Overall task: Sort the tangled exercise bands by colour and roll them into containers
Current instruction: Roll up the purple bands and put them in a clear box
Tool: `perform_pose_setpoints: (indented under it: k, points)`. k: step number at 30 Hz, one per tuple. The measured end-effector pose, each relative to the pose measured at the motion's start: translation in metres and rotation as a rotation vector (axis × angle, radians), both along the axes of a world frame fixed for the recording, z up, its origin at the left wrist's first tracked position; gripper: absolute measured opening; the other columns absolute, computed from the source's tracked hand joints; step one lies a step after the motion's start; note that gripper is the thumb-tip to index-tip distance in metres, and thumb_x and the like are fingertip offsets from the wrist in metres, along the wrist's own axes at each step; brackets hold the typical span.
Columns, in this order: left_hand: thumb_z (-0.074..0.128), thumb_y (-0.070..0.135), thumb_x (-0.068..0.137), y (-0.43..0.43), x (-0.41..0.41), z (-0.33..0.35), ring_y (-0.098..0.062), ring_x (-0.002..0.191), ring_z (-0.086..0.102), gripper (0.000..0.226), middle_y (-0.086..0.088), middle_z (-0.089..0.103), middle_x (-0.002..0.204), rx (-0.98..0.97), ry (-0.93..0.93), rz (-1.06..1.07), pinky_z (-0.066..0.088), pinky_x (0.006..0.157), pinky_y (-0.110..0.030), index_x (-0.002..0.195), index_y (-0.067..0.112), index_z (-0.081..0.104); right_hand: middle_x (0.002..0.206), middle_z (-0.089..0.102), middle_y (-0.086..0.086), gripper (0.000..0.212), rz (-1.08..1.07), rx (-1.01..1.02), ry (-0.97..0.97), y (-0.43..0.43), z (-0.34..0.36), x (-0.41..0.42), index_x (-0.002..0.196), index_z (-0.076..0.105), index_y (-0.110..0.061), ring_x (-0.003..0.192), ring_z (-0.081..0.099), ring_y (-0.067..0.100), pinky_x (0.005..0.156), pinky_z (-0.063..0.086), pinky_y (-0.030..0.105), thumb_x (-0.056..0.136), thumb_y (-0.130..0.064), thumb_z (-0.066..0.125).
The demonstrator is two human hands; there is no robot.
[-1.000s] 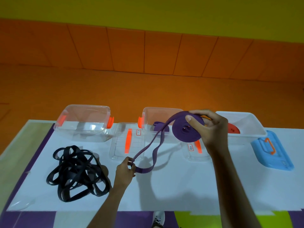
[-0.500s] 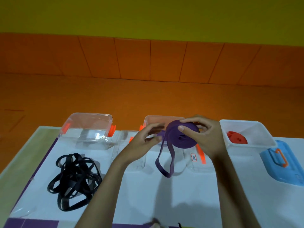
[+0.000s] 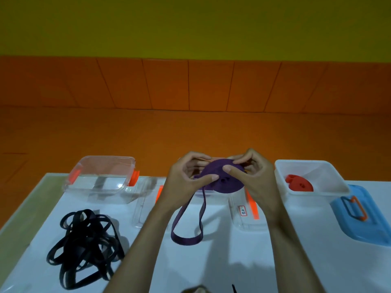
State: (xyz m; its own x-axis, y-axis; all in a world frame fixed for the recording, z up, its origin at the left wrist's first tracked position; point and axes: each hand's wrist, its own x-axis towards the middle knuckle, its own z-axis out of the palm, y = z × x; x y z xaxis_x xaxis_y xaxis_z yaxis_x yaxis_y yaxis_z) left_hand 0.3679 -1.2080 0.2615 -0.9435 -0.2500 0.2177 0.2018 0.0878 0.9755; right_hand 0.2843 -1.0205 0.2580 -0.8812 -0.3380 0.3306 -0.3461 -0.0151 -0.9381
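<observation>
My left hand point(image 3: 183, 179) and right hand point(image 3: 255, 176) pinch the purple roll point(image 3: 224, 186); a slack grip could let its 6 o'clock tail point(image 3: 186, 240) unwind.

White desk point(image 3: 232, 261). Carries, at near left, a tangle of black bands point(image 3: 84, 246); behind it, a clear box point(image 3: 99, 180) with orange latches; just right of that, a clear lid point(image 3: 146, 201); further right, a second, labelled clear lid point(image 3: 245, 220), a white tub point(image 3: 313, 198) and, beside it, a blue lid point(image 3: 372, 229) with an orange handle.
</observation>
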Motion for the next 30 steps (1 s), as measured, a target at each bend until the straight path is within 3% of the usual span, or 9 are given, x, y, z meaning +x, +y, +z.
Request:
perform_pose_setpoints:
  k: [2, 6, 11, 14, 18, 20, 23, 26, 30]
  points:
    - [0.09, 0.01, 0.078, 0.004, -0.001, -0.004, -0.02, 0.108, 0.073, 0.039, -0.002, 0.076, 0.113, 0.001, 0.026, 0.051, 0.06, 0.088, -0.032, 0.112, 0.015, 0.071, 0.099, 0.077, 0.001, 0.026, -0.018, -0.067, -0.031, 0.0, -0.003, -0.001, 0.087, 0.067, -0.012, 0.101, 0.073, 0.021, 0.08, 0.06, 0.045, 0.076, -0.021, 0.089]
    - [0.086, 0.005, 0.08, 0.003, 0.002, -0.016, -0.023, 0.114, 0.072, 0.036, -0.006, 0.076, 0.118, 0.038, 0.044, 0.075, 0.06, 0.093, -0.033, 0.115, 0.013, 0.076, 0.101, 0.076, -0.001, 0.022, -0.002, -0.212, -0.13, -0.008, -0.008, 0.003, 0.097, 0.073, -0.016, 0.097, 0.074, 0.02, 0.072, 0.06, 0.029, 0.079, -0.011, 0.086]
    - [0.088, 0.006, 0.075, -0.002, 0.005, -0.02, -0.021, 0.104, 0.075, 0.036, -0.001, 0.079, 0.107, 0.053, 0.013, 0.138, 0.06, 0.087, -0.029, 0.108, 0.016, 0.079, 0.105, 0.074, 0.001, 0.011, 0.084, -0.161, -0.167, -0.011, -0.025, 0.004, 0.088, 0.075, -0.024, 0.106, 0.071, 0.018, 0.081, 0.059, 0.03, 0.081, -0.019, 0.083]
    - [0.091, 0.01, 0.071, 0.002, 0.003, -0.02, -0.022, 0.1, 0.076, 0.032, -0.001, 0.079, 0.1, 0.037, 0.022, 0.171, 0.061, 0.083, -0.028, 0.1, 0.015, 0.078, 0.1, 0.074, 0.002, 0.018, 0.072, -0.112, -0.176, -0.007, -0.029, 0.001, 0.08, 0.068, -0.022, 0.108, 0.071, 0.018, 0.086, 0.059, 0.039, 0.078, -0.021, 0.086]
    - [0.09, 0.013, 0.07, 0.007, 0.002, -0.02, -0.018, 0.099, 0.076, 0.027, 0.001, 0.08, 0.098, 0.055, 0.037, 0.189, 0.061, 0.085, -0.029, 0.094, 0.016, 0.078, 0.108, 0.074, -0.008, 0.025, 0.129, -0.08, -0.162, -0.003, -0.025, 0.004, 0.103, 0.077, -0.039, 0.103, 0.072, 0.017, 0.079, 0.063, 0.035, 0.083, -0.024, 0.082]
    - [0.089, 0.013, 0.07, 0.01, 0.0, -0.019, -0.016, 0.099, 0.076, 0.025, 0.002, 0.08, 0.098, 0.065, 0.053, 0.186, 0.059, 0.085, -0.027, 0.093, 0.016, 0.079, 0.11, 0.076, -0.006, 0.026, 0.132, -0.086, -0.139, -0.004, -0.023, 0.005, 0.108, 0.078, -0.034, 0.105, 0.073, 0.019, 0.08, 0.064, 0.036, 0.085, -0.022, 0.08]
    - [0.087, 0.012, 0.074, 0.007, -0.003, -0.02, -0.017, 0.101, 0.075, 0.025, 0.001, 0.08, 0.102, 0.062, 0.036, 0.147, 0.058, 0.087, -0.028, 0.098, 0.015, 0.08, 0.103, 0.078, -0.002, 0.02, 0.064, -0.116, -0.07, -0.007, -0.023, 0.001, 0.101, 0.079, -0.022, 0.102, 0.073, 0.018, 0.08, 0.059, 0.03, 0.082, -0.018, 0.082]
    - [0.085, 0.009, 0.08, -0.003, -0.004, -0.023, -0.018, 0.113, 0.071, 0.038, -0.001, 0.076, 0.114, 0.015, -0.01, 0.04, 0.058, 0.093, -0.03, 0.117, 0.015, 0.078, 0.101, 0.077, -0.001, 0.016, 0.018, -0.159, -0.069, -0.007, -0.022, -0.003, 0.1, 0.079, -0.017, 0.101, 0.073, 0.021, 0.079, 0.061, 0.033, 0.083, -0.017, 0.081]
    - [0.086, 0.006, 0.08, -0.009, -0.007, -0.02, -0.019, 0.112, 0.07, 0.043, -0.002, 0.074, 0.113, -0.014, -0.019, -0.007, 0.057, 0.093, -0.03, 0.121, 0.012, 0.076, 0.103, 0.075, -0.004, 0.02, 0.062, -0.102, -0.085, -0.007, -0.021, -0.003, 0.093, 0.067, -0.008, 0.105, 0.071, 0.015, 0.081, 0.061, 0.033, 0.082, -0.018, 0.081]
